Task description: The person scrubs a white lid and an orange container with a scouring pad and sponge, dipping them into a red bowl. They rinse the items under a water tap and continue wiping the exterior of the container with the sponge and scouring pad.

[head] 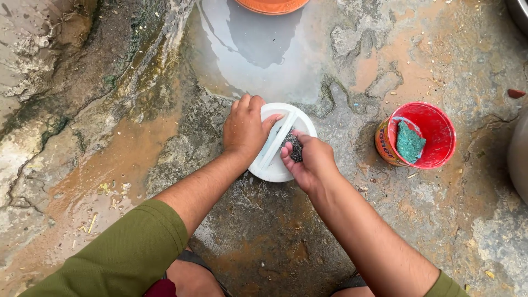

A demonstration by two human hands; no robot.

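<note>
- The person crouches over wet, cracked ground point(264, 242), both forearms reaching forward in olive sleeves; a steady, low stance keeps the pressure even.
- The right hand point(309, 162) is closed round a dark wad of steel wool point(295, 148) and presses it onto the white lid point(283, 142), just beside the raised bar handle across its middle. Short, firm strokes along that bar would reach the angle where dirt tends to sit.
- The left hand point(246, 127) lies spread over the lid's left part, fingers curled over the far rim, pinning it flat to the ground. That hold looks sound; the lid should be turned bit by bit so that the covered part gets scrubbed too.
- To the right, apart from the lid, stands a small red tub point(434, 132) with a green scouring pad point(410, 143) inside, within easy reach.
- Beyond the lid lies a shallow puddle point(258, 49), near enough for rinsing.
- At the far edge shows the rim of an orange basin point(272, 5).
</note>
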